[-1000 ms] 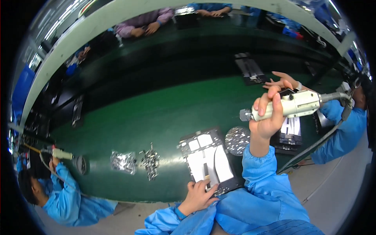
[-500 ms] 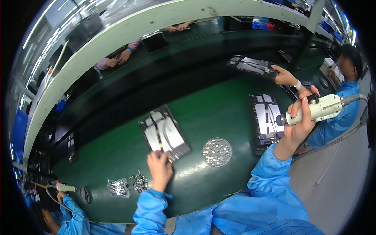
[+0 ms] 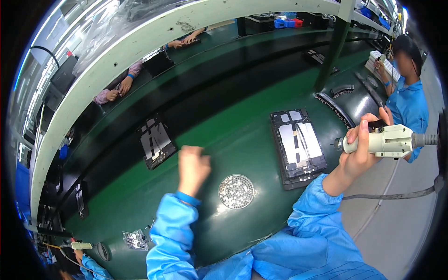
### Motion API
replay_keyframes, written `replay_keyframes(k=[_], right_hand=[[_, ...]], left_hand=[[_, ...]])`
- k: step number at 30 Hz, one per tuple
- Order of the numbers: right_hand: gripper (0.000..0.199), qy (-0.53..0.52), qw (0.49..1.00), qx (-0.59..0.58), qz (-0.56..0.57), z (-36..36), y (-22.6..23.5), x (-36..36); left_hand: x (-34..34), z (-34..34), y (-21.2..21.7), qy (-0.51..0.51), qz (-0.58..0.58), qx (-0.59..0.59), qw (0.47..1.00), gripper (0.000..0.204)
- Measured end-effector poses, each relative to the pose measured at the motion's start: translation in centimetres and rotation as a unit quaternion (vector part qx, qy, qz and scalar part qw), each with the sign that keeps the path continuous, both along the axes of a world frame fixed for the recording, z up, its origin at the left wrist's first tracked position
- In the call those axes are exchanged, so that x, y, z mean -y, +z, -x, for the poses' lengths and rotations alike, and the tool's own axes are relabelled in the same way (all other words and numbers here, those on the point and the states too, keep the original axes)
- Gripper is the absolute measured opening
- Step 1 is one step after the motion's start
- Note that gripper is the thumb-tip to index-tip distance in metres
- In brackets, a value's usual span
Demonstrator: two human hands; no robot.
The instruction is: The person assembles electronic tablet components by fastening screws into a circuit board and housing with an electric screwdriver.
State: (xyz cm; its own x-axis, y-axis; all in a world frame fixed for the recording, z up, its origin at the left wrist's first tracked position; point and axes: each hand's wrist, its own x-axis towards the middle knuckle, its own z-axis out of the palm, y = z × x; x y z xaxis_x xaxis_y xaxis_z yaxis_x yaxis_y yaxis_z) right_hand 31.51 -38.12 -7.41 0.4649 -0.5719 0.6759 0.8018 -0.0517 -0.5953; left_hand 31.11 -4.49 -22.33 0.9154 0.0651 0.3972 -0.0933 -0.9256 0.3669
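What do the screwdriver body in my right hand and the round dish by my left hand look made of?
Electric screwdriver: looks like matte cream plastic, moulded casing, dull sheen. Round dish: too small to tell; it holds small shiny, metal-looking bits, likely screws. Right hand grips the tool; left hand is empty.

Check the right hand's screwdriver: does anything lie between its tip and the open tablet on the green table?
Nothing visible does. The right hand holds the screwdriver just right of the tablet, tip toward it, with only bare table between. The screw dish lies lower left, off that line.

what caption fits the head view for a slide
Right hand grips a white electric screwdriver beside an open tablet chassis; left hand hovers near a round screw dish.
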Motion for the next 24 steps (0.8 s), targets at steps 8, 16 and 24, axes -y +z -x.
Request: replay_keyframes(k=[8, 16, 24], right_hand=[[0.047, 0.026, 0.999, -0.019, -0.003, -0.1, 0.3, -1.5], [0.048, 0.014, 1.000, -0.018, -0.004, -0.2, 0.2, -1.1], [0.049, -0.014, 1.000, -0.014, 0.006, 0.0, 0.0, -0.3]], left_hand=[[19.8, -0.3, -2.6, -0.037, 0.308, -0.334, 0.890, 0.060], [21.6, -1.3, -2.8, 0.019, 0.485, -0.390, 0.782, 0.056], [26.3, -2.8, 0.2, 0.115, 0.249, -0.365, 0.890, 0.076]])
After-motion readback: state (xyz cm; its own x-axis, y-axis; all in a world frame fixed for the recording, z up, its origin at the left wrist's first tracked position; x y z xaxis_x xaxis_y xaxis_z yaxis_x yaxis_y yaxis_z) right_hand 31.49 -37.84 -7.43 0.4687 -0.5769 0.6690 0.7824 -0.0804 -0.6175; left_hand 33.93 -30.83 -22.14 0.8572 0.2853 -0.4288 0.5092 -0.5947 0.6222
